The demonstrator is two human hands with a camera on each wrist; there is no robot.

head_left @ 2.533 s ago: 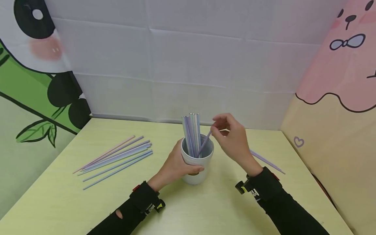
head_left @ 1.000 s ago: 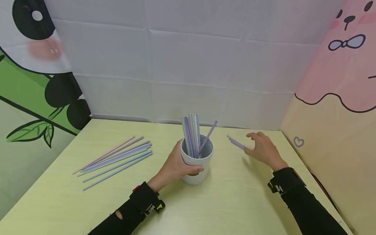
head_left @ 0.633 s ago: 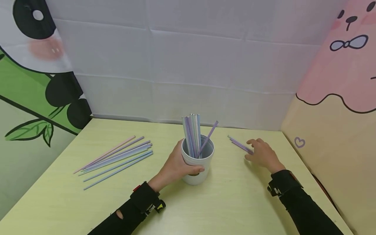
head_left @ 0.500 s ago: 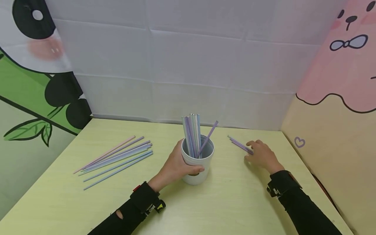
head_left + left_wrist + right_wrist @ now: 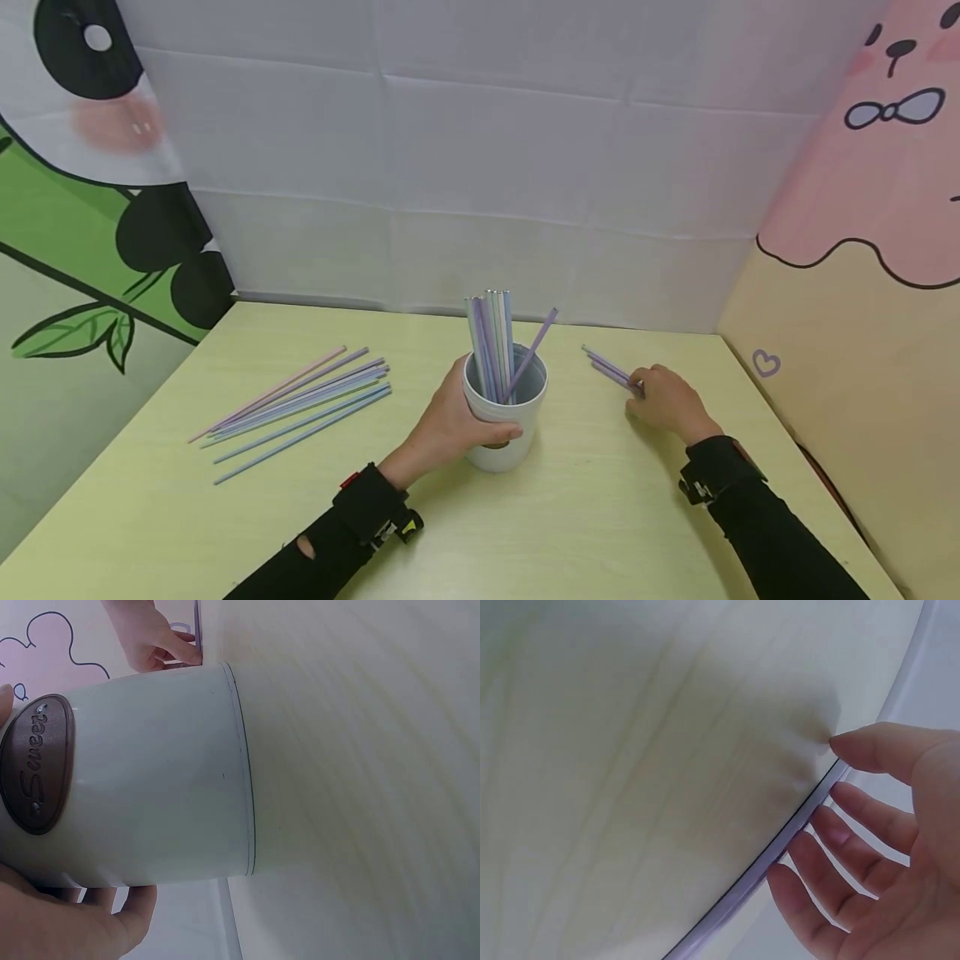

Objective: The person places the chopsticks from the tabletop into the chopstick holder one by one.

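Covering the scene is a pale yellow-green table (image 5: 225, 517), walled by a creased white sheet (image 5: 465, 167), a panda banner (image 5: 82, 192) and a pink cartoon banner (image 5: 862, 167). The white cup (image 5: 501, 417), bearing a brown oval label and holding upright pastel straws (image 5: 491, 342), stands mid-table, gripped by the left hand (image 5: 446, 425). The right hand (image 5: 663, 400) curls its fingers onto purple straws (image 5: 607, 367) lying to the cup's right. More loose straws (image 5: 300, 400) lie left.

A staged recording booth, not a lived-in room: a pale yellow table (image 5: 187, 517) is boxed in by a creased white cloth backdrop (image 5: 480, 167), a cartoon panda panel (image 5: 82, 208) at left, and a pink cartoon panel (image 5: 862, 208) at right.
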